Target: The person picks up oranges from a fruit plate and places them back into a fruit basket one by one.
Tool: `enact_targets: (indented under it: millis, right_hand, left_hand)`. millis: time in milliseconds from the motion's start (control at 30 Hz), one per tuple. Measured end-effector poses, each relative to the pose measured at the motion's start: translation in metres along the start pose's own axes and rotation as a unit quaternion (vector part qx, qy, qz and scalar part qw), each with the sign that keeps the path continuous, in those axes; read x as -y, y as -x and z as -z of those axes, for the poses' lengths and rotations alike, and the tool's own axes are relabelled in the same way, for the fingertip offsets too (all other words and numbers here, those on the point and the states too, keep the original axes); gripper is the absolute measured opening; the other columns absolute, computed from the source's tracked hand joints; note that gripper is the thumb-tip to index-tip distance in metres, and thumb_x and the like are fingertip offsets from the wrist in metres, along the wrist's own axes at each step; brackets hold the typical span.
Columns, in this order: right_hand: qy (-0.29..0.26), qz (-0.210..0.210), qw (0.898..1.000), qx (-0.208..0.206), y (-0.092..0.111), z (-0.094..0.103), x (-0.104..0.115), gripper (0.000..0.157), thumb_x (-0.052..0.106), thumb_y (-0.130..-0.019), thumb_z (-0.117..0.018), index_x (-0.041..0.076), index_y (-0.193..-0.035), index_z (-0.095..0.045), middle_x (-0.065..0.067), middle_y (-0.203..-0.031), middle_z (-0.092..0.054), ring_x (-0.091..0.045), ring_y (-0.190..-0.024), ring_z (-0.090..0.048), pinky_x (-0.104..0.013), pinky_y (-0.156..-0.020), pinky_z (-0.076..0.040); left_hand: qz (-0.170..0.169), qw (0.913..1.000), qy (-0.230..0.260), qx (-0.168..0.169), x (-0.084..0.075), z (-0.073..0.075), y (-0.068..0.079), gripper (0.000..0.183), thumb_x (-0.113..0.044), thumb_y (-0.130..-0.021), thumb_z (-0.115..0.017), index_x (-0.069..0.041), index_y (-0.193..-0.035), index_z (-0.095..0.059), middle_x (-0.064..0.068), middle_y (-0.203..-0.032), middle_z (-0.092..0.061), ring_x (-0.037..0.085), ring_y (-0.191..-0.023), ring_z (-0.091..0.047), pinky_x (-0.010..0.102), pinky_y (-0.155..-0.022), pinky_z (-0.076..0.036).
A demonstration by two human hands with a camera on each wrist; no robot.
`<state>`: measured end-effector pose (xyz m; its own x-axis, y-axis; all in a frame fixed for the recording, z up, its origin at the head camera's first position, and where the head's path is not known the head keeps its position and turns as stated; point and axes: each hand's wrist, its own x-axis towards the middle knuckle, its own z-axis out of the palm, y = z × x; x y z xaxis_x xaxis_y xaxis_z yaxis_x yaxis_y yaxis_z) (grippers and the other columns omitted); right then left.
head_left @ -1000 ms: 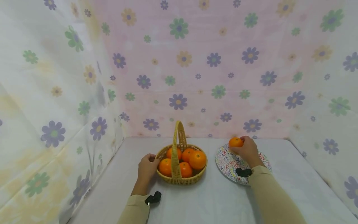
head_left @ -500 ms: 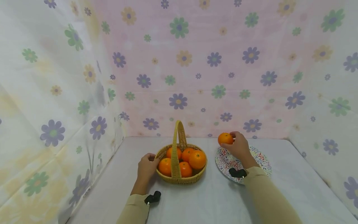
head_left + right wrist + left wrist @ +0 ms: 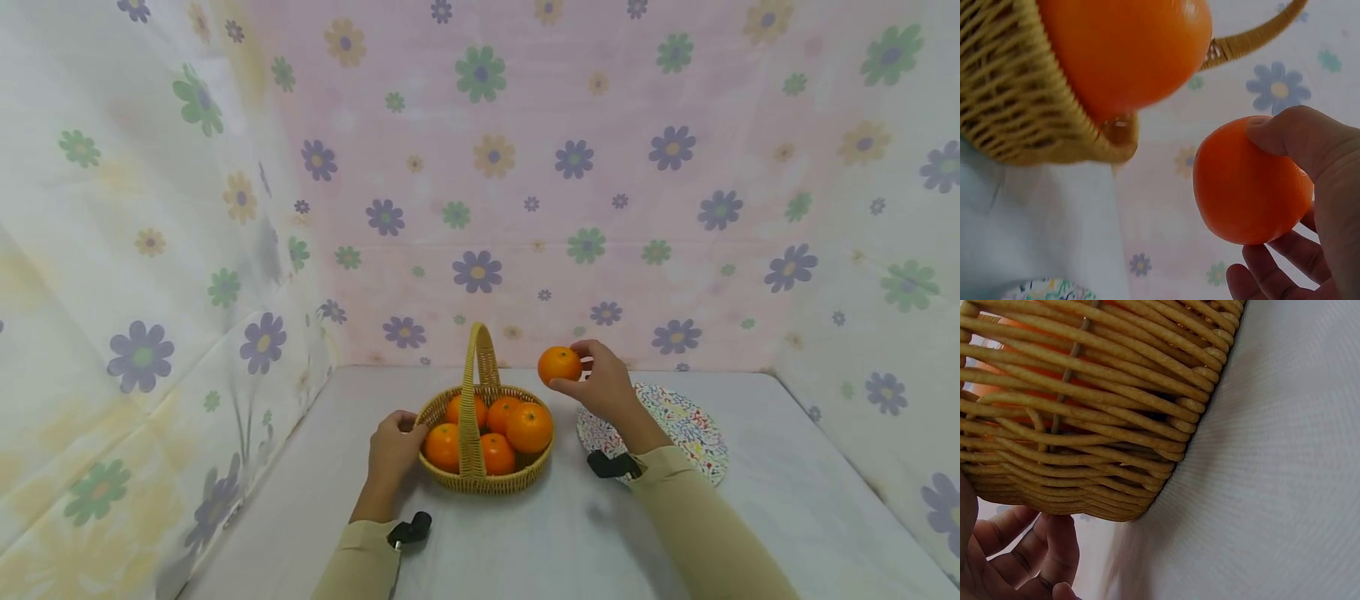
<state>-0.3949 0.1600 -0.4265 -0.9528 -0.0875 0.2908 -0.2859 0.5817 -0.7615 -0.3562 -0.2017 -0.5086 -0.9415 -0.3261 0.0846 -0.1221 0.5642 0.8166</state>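
A wicker basket (image 3: pixel 495 483) with a tall arched handle (image 3: pixel 470 400) stands mid-table and holds several oranges (image 3: pixel 530 427). My left hand (image 3: pixel 393 450) grips its left rim. In the left wrist view, the fingers (image 3: pixel 1060 550) bend against the basket's woven side (image 3: pixel 1085 425). Between thumb and fingers, my right hand (image 3: pixel 611 387) holds another orange (image 3: pixel 559 367) in the air, right of the basket and above its rim. The right wrist view has this orange (image 3: pixel 1250 184) apart from the basket edge (image 3: pixel 1047 94), the thumb on top and fingers beneath.
Right of the basket lies a round speckled plate (image 3: pixel 697 433), partly hidden by the right forearm. The white table (image 3: pixel 510 550) ends at a flowered cloth wall (image 3: pixel 525 208) behind, with more cloth along both sides.
My right hand has lifted the orange off the plate area and carried it left toward the basket. The left hand and the basket have stayed in place.
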Motion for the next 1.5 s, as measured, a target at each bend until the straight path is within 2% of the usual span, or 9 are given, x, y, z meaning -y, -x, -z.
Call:
enact_targets:
  millis: [300, 667, 800, 933, 1100, 1500]
  right_hand:
    - [-0.015, 0.033, 0.999, 0.015, 0.004, -0.012, 0.034, 0.068, 0.04, -0.081, -0.087, 0.015, -0.135, -0.054, -0.006, -0.133, -0.061, -0.029, -0.116, -0.062, -0.046, -0.092, -0.059]
    - [-0.007, 0.048, 0.997, 0.066, 0.018, -0.044, 0.069, 0.062, 0.033, -0.081, -0.088, 0.018, -0.133, -0.057, 0.001, -0.127, -0.061, -0.021, -0.114, -0.062, -0.042, -0.092, -0.059]
    - [0.006, 0.075, 0.994, 0.079, 0.023, -0.057, 0.073, 0.062, 0.031, -0.082, -0.088, 0.016, -0.134, -0.058, 0.002, -0.127, -0.062, -0.02, -0.114, -0.063, -0.04, -0.093, -0.059]
    - [0.008, 0.083, 0.992, 0.094, 0.026, -0.066, 0.075, 0.063, 0.033, -0.081, -0.088, 0.017, -0.134, -0.058, 0.002, -0.127, -0.063, -0.019, -0.113, -0.062, -0.04, -0.094, -0.058]
    - [0.021, 0.075, 0.991, 0.111, 0.028, -0.072, 0.078, 0.063, 0.038, -0.081, -0.088, 0.018, -0.132, -0.057, 0.003, -0.127, -0.062, -0.018, -0.115, -0.062, -0.04, -0.096, -0.058]
    - [0.054, 0.058, 0.989, 0.127, 0.036, -0.079, 0.076, 0.064, 0.039, -0.083, -0.086, 0.019, -0.137, -0.057, 0.002, -0.126, -0.063, -0.017, -0.113, -0.06, -0.042, -0.1, -0.056]
  left_hand:
    - [0.003, 1.0, 0.001, 0.007, -0.002, 0.001, -0.001, 0.031, -0.03, -0.092, -0.067, -0.008, -0.114, -0.071, 0.012, -0.108, -0.071, 0.026, -0.096, -0.064, 0.04, -0.084, -0.057]
    - [0.003, 0.9999, 0.0, 0.014, 0.0, 0.003, -0.003, 0.032, -0.029, -0.092, -0.066, -0.008, -0.115, -0.07, 0.012, -0.108, -0.071, 0.026, -0.094, -0.064, 0.037, -0.082, -0.058]
    - [0.004, 0.9999, 0.001, 0.014, 0.0, 0.002, -0.002, 0.032, -0.029, -0.092, -0.066, -0.008, -0.115, -0.07, 0.012, -0.108, -0.07, 0.026, -0.094, -0.063, 0.038, -0.083, -0.058]
    - [0.007, 0.9999, 0.0, 0.015, -0.001, 0.002, -0.002, 0.032, -0.03, -0.092, -0.066, -0.009, -0.115, -0.07, 0.012, -0.109, -0.07, 0.025, -0.094, -0.063, 0.037, -0.083, -0.058]
    - [0.007, 0.9998, 0.004, 0.017, -0.002, 0.002, -0.001, 0.032, -0.03, -0.092, -0.067, -0.008, -0.116, -0.069, 0.012, -0.109, -0.07, 0.025, -0.094, -0.064, 0.037, -0.082, -0.058]
    - [0.011, 0.9996, 0.001, 0.024, -0.003, 0.004, 0.001, 0.034, -0.03, -0.092, -0.066, -0.007, -0.118, -0.068, 0.014, -0.113, -0.07, 0.028, -0.099, -0.063, 0.042, -0.089, -0.058]
